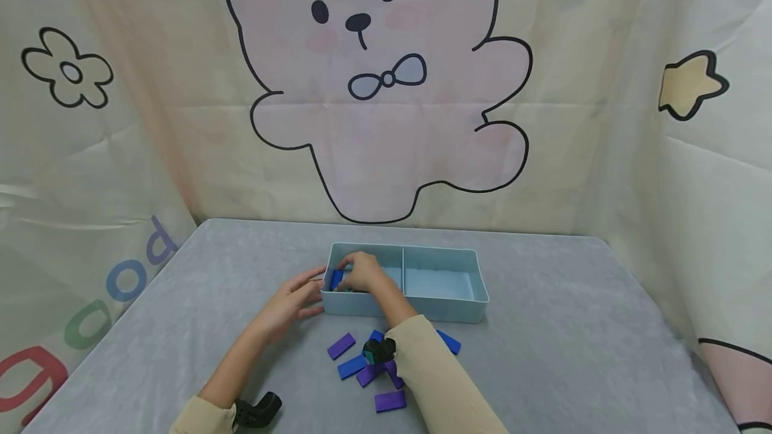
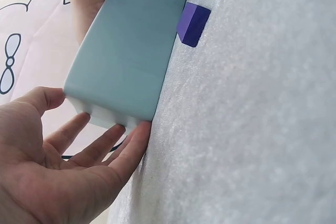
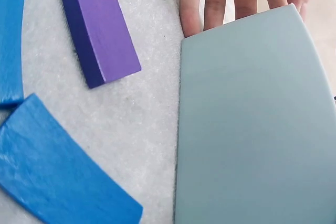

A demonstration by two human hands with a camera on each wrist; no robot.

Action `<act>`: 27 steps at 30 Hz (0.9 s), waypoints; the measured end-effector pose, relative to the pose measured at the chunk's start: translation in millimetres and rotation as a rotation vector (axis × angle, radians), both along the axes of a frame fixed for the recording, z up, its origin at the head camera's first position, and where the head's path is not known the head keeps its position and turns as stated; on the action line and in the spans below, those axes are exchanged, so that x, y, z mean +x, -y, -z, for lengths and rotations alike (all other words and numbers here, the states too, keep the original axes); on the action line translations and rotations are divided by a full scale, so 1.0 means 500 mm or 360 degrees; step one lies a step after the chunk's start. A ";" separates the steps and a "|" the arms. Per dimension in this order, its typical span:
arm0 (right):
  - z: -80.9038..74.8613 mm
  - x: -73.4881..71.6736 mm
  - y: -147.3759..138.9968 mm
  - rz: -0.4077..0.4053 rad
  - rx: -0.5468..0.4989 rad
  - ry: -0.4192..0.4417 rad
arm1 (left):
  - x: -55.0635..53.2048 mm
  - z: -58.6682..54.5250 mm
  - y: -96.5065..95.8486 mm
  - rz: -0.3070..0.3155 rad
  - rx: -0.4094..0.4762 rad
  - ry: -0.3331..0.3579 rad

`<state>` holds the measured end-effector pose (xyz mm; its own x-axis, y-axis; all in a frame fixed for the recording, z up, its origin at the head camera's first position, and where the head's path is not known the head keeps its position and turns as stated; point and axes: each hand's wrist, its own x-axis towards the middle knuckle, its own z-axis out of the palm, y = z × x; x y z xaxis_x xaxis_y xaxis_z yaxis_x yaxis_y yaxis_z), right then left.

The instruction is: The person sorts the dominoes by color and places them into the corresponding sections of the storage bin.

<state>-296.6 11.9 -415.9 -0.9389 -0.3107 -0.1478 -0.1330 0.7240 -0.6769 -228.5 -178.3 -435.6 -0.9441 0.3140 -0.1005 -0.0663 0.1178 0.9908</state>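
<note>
A light blue two-compartment box stands on the table. My left hand touches its left end; in the left wrist view the fingertips rest against that end wall, the thumb near the top edge. Reaching over the front wall, my right hand is inside the left compartment. It pinches a blue block between thumb and fingers, close to the left end. The box wall hides the right hand from the right wrist view.
Before the box lie several loose blocks, among them a purple block, a blue block and another purple block. The right forearm partly covers this pile. A divider splits the box. Grey cloth covers the table.
</note>
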 end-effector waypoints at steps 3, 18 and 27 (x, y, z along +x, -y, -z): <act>-0.002 0.001 -0.001 -0.0004 0.0006 0.0007 | 0.000 0.001 -0.001 -0.0003 -0.0001 -0.0005; -0.017 0.010 -0.034 -0.0119 -0.0180 0.0129 | 0.003 0.002 -0.001 -0.0014 -0.0004 -0.0004; -0.034 0.019 -0.073 -0.0136 -0.0298 0.0145 | 0.002 0.003 -0.002 -0.0023 -0.0004 0.0016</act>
<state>-287.0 48.5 -398.7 -0.8934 -0.4187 -0.1630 -0.1206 0.5730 -0.8106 -227.7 -177.5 -437.2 -0.9474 0.3003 -0.1108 -0.0780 0.1191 0.9898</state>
